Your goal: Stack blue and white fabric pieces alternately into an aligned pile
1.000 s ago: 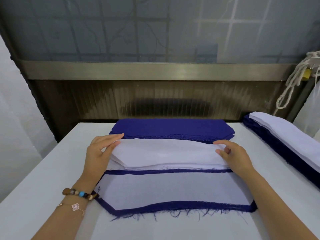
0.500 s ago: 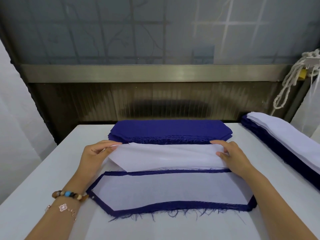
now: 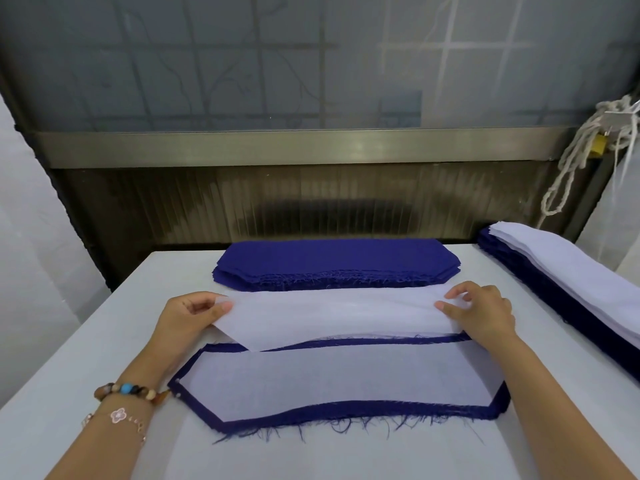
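Observation:
A white fabric piece (image 3: 332,315) is held just above the table, its left end pinched by my left hand (image 3: 188,315) and its right end by my right hand (image 3: 483,315). Under its near edge lies a blue fabric piece (image 3: 346,412) with frayed threads, and a smaller white piece (image 3: 339,379) rests on top of it, leaving a blue border all round. Behind the lifted piece sits a stack of blue pieces (image 3: 336,263).
A long pile of blue and white pieces (image 3: 568,292) lies along the right edge of the white table (image 3: 69,368). A knotted white rope (image 3: 585,150) hangs at the back right. A metal rail and dark wall close the far side.
The white piece has come off the white stack and been drawn towards me and slightly left, held by both hands. Its near edge has sagged down over the blue piece's far border.

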The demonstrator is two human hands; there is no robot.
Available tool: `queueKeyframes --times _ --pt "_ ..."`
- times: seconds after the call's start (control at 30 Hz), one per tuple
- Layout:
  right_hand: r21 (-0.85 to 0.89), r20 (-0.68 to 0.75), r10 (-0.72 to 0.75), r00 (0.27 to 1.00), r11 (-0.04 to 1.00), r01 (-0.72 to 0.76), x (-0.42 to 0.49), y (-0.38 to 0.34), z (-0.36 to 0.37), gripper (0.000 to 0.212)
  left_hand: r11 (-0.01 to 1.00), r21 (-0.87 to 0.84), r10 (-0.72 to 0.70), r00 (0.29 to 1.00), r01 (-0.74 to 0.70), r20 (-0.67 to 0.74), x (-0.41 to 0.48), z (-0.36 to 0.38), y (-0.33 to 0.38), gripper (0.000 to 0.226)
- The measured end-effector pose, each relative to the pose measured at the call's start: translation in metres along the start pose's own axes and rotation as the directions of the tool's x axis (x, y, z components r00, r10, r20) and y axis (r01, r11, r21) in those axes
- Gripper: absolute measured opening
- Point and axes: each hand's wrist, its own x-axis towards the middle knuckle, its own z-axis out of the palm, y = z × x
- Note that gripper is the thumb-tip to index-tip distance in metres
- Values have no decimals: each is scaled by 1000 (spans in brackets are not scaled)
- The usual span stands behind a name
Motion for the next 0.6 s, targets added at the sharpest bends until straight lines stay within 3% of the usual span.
queueKeyframes --times 0.2,0.3,0.37,0.43,0.6 --pt "-59 -28 -11 1000 998 9 -7 -7 -3 18 997 7 -72 995 72 72 0 3 -1 9" --pt "-51 -75 -120 990 992 117 -7 -7 -4 13 996 21 -83 995 82 60 1 2 -2 8" --pt "129 -64 -201 978 970 208 -7 -6 -6 11 996 37 -84 995 82 50 2 2 -3 8" --pt "349 -13 -219 976 913 210 -9 -10 -10 11 996 35 -82 995 81 52 2 0 -4 9" --pt "560 44 -201 979 816 143 -15 -9 -18 18 995 2 -96 989 96 117 3 -6 -2 17"
